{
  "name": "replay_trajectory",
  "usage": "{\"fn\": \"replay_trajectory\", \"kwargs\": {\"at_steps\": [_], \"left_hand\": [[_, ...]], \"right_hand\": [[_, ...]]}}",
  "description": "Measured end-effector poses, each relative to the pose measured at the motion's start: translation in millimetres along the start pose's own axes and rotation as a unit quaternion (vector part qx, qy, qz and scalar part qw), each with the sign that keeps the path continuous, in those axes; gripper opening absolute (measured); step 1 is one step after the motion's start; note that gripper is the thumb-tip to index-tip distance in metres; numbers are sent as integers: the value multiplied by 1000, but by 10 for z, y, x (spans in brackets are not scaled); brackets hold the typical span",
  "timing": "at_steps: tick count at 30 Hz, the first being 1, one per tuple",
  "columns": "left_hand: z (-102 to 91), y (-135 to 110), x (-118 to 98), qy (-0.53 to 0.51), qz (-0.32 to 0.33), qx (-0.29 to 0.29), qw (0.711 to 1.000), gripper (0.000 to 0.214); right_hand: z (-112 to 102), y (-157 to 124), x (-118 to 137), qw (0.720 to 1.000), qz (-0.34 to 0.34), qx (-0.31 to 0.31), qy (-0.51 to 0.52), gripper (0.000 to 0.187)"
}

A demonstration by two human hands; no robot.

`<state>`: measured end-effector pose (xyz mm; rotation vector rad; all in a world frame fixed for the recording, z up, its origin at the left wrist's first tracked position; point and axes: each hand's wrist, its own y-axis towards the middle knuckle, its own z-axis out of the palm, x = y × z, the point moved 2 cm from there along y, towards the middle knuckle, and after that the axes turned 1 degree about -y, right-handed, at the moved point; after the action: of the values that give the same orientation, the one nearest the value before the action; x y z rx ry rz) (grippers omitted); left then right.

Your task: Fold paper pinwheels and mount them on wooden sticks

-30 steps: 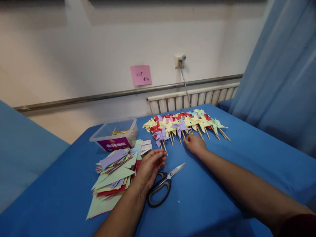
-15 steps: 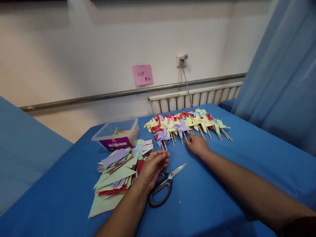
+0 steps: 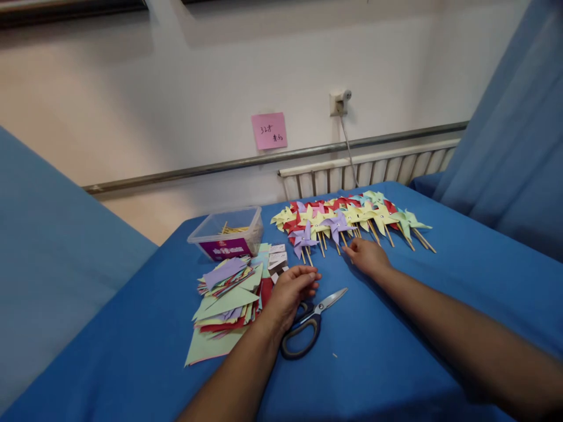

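Observation:
My right hand [image 3: 368, 257] is closed in a pinch on the lower stick of a purple pinwheel [image 3: 338, 223] at the front of the pile. To its left is a second purple pinwheel [image 3: 303, 238], its stick ending just above my left fingertips. My left hand [image 3: 295, 293] hovers there with loosely curled fingers, and nothing shows in it. The scissors [image 3: 308, 327] lie half open on the blue cloth, one handle partly behind that hand. Many paper pinwheels [image 3: 317, 224] in yellow, red, purple and green overlap in rows, their sticks toward me.
A clear plastic box [image 3: 229, 234] with wooden sticks stands at back left. Before it lies a stack of coloured paper [image 3: 229, 310], with small printed boxes [image 3: 277, 258] beside it. The blue tablecloth [image 3: 387, 357] reaches toward a radiator [image 3: 373, 170] and the wall.
The camera view has shifted, so everything sits farther right in the picture. My left fingertips are slightly farther from the front purple pinwheel's stick. My right hand stays at the other purple pinwheel.

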<state>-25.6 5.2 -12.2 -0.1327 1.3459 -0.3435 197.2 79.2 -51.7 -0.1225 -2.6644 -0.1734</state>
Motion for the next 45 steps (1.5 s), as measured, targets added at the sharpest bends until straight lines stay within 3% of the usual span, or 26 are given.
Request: {"fn": "replay_trajectory", "kwargs": {"at_steps": [12, 23, 27, 30, 32, 34, 36, 38, 40, 43, 45], "left_hand": [[98, -30, 107, 190, 46, 32, 980, 24], [112, -71, 170, 279, 96, 76, 952, 15], [157, -110, 129, 291, 107, 63, 949, 13], [138, -177, -39, 322, 154, 27, 934, 14], [33, -237, -262, 372, 208, -39, 904, 16], [-187, -298, -537, 403, 249, -160, 866, 18], [-492, -340, -780, 447, 243, -289, 811, 24], [-807, -338, -930, 524, 204, -357, 746, 29], [-1085, -292, -960, 596, 119, -362, 707, 41], [-1336, -211, -866, 635, 2, -303, 711, 59], [-1385, -184, -815, 646, -16, -283, 709, 51]], "right_hand": [[-139, -147, 1, 989, -89, -120, 17, 41], [-165, -281, 148, 979, -141, -92, 113, 36], [-165, -467, 287, 969, -189, -80, 138, 33], [-171, -601, 372, 958, -227, -63, 163, 32], [-182, -644, 383, 952, -237, -63, 185, 32], [-191, -644, 364, 949, -233, -74, 201, 32], [-198, -623, 350, 948, -214, -93, 218, 30], [-207, -618, 393, 943, -183, -105, 258, 30], [-220, -650, 529, 926, -143, -92, 338, 30], [-214, -749, 873, 875, -97, -8, 475, 31], [-180, -808, 1078, 843, -77, 21, 533, 33]]}}
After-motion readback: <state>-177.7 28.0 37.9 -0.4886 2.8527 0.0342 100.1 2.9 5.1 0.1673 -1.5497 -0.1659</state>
